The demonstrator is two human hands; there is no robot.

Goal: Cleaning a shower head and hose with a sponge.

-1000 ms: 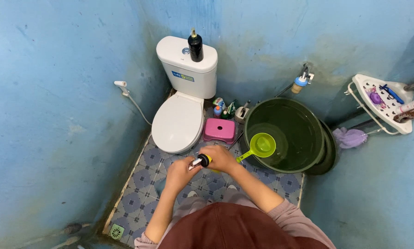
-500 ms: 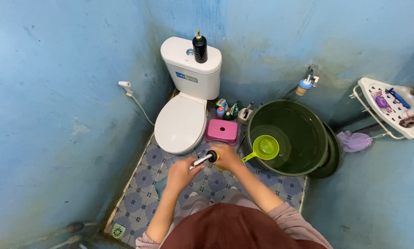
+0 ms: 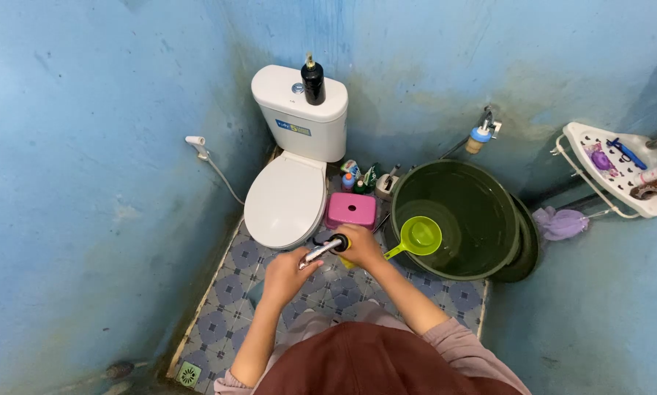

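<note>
Raised slightly, yellow-black bottle, silver nozzle

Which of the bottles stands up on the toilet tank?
The black pump bottle; the small colourful bottles stand on the floor beside the toilet bowl.

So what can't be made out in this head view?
- Item between the left hand and right hand: a metal rod with a yellow part, mostly covered by both hands, so its kind stays unclear.
- Small bottles behind the pink stool: too small to identify.
- Corner shelf: items cut off by the right edge.
</note>
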